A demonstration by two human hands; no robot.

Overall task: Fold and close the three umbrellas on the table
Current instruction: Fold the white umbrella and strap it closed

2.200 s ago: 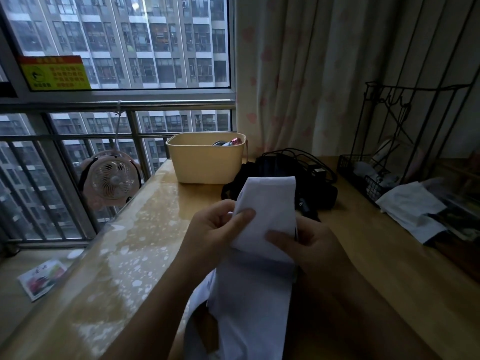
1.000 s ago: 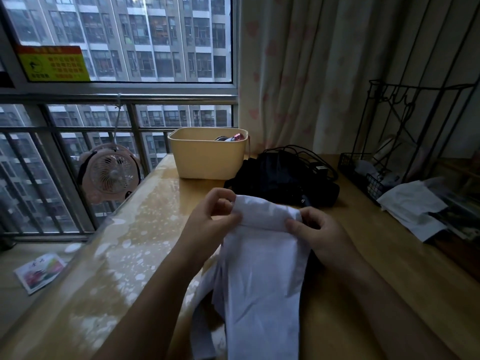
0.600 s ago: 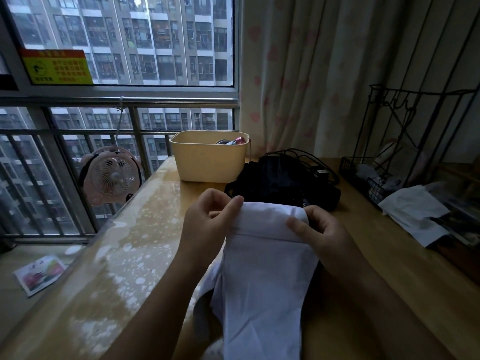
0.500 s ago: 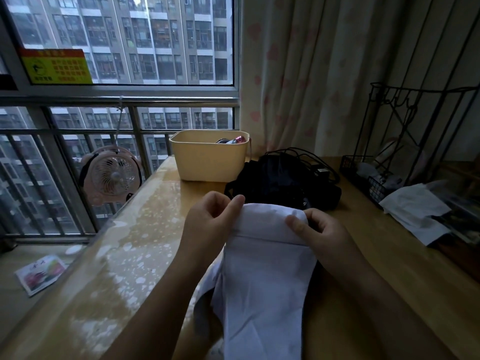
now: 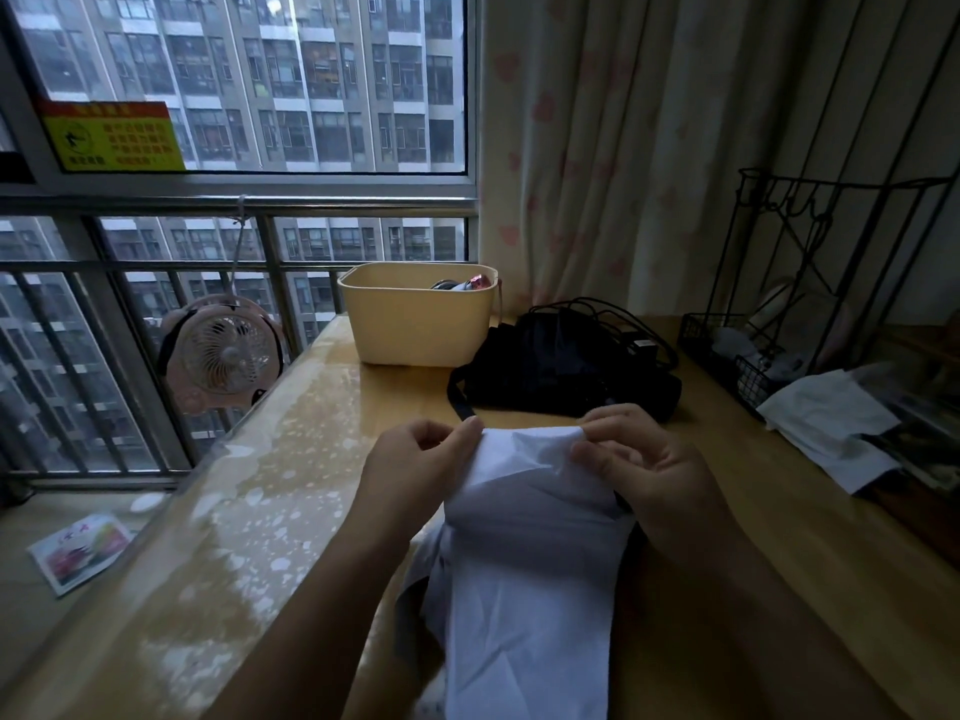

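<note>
A white umbrella [image 5: 524,574] with a dark underside lies lengthwise in front of me on the wooden table [image 5: 779,563], its fabric bunched at the far end. My left hand [image 5: 415,470] pinches the left corner of that far edge between thumb and fingers. My right hand [image 5: 639,459] pinches the right corner, fingers curled over the cloth. A black umbrella [image 5: 561,371] lies crumpled behind my hands, with a strap trailing to its left. A third umbrella is not clearly visible.
A cream plastic bin [image 5: 415,314] stands at the back by the window. A black wire rack [image 5: 810,304] and white papers [image 5: 831,423] fill the right side. A small pink fan [image 5: 221,356] hangs on the railing beyond the table's left edge.
The upright flap of white fabric has been folded down toward the table. My hands have drawn closer together, gathering the far edge into a bunch.
</note>
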